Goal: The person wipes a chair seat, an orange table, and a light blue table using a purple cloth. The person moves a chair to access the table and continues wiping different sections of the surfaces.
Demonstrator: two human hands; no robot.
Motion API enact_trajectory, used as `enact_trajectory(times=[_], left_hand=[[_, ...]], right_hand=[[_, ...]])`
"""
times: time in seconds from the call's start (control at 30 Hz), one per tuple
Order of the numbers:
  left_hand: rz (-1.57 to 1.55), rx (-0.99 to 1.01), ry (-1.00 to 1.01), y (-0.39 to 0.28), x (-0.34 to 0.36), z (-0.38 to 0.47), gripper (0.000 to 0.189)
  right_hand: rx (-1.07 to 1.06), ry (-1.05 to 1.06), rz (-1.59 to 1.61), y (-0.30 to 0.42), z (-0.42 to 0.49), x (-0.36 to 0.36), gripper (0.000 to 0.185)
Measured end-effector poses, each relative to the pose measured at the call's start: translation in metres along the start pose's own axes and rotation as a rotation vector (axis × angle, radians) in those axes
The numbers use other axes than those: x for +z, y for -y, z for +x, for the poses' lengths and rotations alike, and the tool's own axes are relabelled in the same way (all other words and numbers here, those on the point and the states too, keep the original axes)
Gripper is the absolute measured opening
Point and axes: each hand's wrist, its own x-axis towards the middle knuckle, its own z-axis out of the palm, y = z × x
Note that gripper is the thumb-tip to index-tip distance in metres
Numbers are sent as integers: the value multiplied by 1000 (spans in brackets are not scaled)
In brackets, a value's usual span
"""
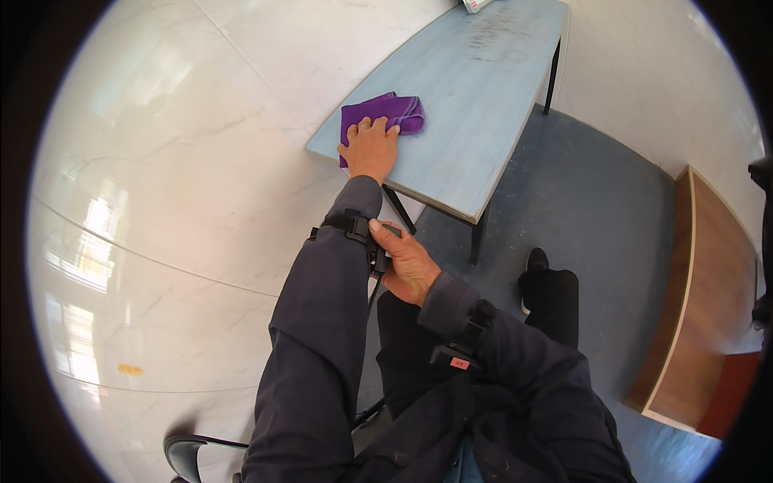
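Note:
My left hand point(371, 152) rests palm down, fingers apart, on a folded purple cloth point(386, 110) with frayed edges. The cloth lies near the close end of a light blue table point(465, 127), and my palm hides part of it. Around my left forearm runs a black buckled strap point(339, 222) that carries a small black device point(380, 263). My right hand point(413, 265) is closed on that device, thumb on top; its other fingers are mostly hidden. A similar black strap point(480, 323) with a device bearing a pink label point(459, 363) circles my right forearm.
A white marbled wall point(181, 199) borders the table's left side. Dark scuffs point(495, 27) mark its far end, near a partly visible white object point(476, 5). Brown wooden furniture point(703, 290) stands right on the grey-blue floor point(604, 199). A black chair armrest point(184, 453) shows lower left.

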Motion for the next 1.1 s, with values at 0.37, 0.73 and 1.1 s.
enact_trajectory(times=[0.37,0.73,1.1], left_hand=[[-20,-31,62,-6,-6,-1,43],[26,4,48,-7,-7,-2,38],[69,-14,68,-13,-9,-3,37]], right_hand=[[-546,-77,-970,23,-16,-2,41],[-606,49,-1147,23,-20,23,36],[-988,79,-1574,52,-23,40,27]])
